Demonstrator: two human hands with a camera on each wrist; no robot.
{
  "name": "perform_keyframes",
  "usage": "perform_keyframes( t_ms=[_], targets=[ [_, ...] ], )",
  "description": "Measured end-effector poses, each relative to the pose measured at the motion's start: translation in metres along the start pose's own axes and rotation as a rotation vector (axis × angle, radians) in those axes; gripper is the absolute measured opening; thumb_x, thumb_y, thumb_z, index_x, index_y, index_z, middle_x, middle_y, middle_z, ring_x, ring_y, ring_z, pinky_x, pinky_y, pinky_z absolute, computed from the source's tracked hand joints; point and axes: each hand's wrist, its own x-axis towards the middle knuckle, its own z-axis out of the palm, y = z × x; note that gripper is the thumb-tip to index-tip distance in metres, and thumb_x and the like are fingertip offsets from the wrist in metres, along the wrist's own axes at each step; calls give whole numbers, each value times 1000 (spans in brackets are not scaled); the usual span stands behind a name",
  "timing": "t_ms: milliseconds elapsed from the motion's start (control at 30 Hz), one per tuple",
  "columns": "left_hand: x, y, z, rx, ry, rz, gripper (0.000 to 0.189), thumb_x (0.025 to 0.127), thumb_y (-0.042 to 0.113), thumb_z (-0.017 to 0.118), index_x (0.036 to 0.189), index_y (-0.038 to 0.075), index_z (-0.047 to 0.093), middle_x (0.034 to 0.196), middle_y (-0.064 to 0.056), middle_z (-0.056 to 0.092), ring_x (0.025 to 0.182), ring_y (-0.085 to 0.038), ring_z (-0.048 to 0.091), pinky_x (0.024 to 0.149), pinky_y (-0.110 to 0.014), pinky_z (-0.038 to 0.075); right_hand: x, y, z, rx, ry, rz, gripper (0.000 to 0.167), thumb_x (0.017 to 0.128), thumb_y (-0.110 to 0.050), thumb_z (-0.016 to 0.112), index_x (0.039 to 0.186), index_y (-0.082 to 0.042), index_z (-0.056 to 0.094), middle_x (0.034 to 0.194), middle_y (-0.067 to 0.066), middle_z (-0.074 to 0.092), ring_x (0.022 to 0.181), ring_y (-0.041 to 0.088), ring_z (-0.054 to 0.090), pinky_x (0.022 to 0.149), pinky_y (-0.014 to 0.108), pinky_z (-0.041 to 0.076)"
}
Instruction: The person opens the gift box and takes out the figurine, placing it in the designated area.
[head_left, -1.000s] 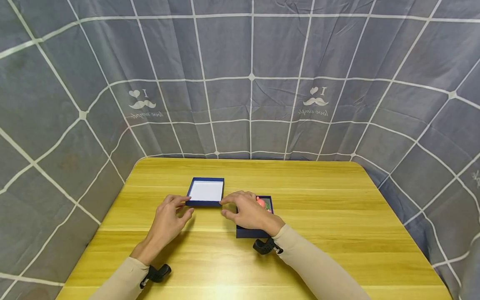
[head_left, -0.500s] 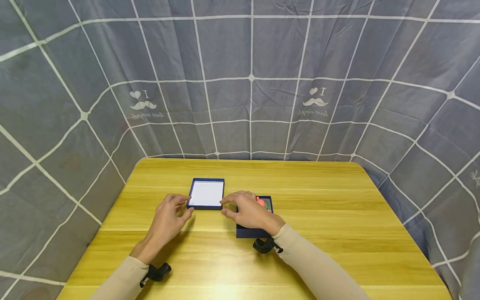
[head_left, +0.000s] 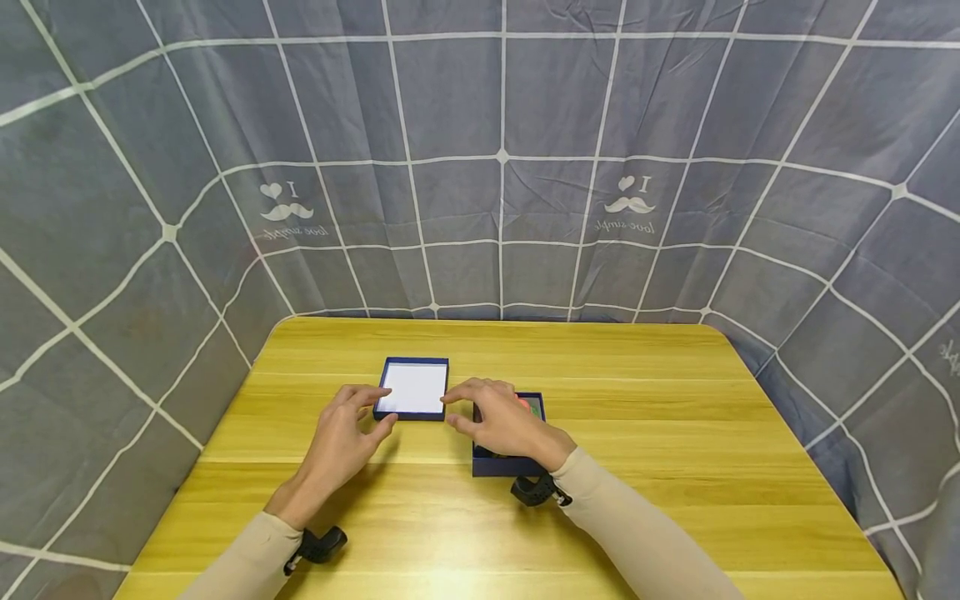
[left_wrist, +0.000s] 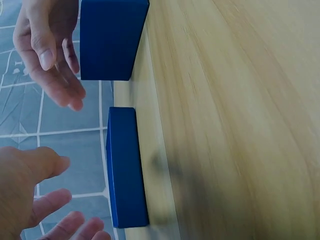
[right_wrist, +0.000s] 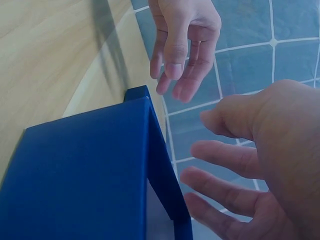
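Observation:
A shallow blue box lid [head_left: 410,417] lies flat on the table, its white inside facing up. My left hand [head_left: 337,437] hovers at the lid's left near corner, fingers relaxed and apart from it in the left wrist view. Beyond the lid's right side, my right hand [head_left: 506,423] hangs over a deeper blue box [head_left: 501,467], fingers loosely extended and holding nothing. Inside that box, a pink rounded thing [head_left: 523,403] with a bit of green shows past the hand; the rest of the contents is hidden. The right wrist view shows the box's tall outer side [right_wrist: 80,170].
Both boxes' parts stand on a yellow wood-grain table [head_left: 637,400]. A grey curtain with white grid lines [head_left: 450,200] hangs behind the table and at both sides. Black wrist cameras [head_left: 321,546] sit below each sleeve cuff.
The lid's near edge has come down, so it went from slightly tilted to flat on the table. Both hands have let go of it and lifted slightly.

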Motion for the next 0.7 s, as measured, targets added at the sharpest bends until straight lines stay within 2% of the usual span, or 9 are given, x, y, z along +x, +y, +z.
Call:
perform_keyframes(
  t_ms=[200,267,533,700],
  targets=[
    [3,8,5,5,8,48,44,101,11,93,142,2,80,136,-25,74,119,-43,76,97,-58,67,-3,2,-5,-20,15,-13,37,119,-25,70,151,-8,76,159,12,73,155,39,64,132,77,41],
    [4,9,8,-3,6,67,45,101,13,93,143,3,79,136,-24,74,120,-43,76,98,-59,67,-4,3,-7,-16,19,-15,38,119,-25,70,152,-7,76,160,14,72,155,41,64,131,77,43],
    [7,16,20,-37,-56,97,53,102,23,94,148,5,75,148,-22,70,135,-47,74,113,-67,64,-12,3,-18,-10,35,-2,40,117,-25,72,154,-9,74,159,13,70,151,38,67,128,62,55],
    [8,22,27,-56,-106,100,61,103,31,93,154,7,72,156,-20,67,145,-47,69,120,-68,60,-15,6,-23,-40,48,-13,42,115,-23,76,154,-8,74,156,13,70,147,36,69,124,59,59]
  ],
)
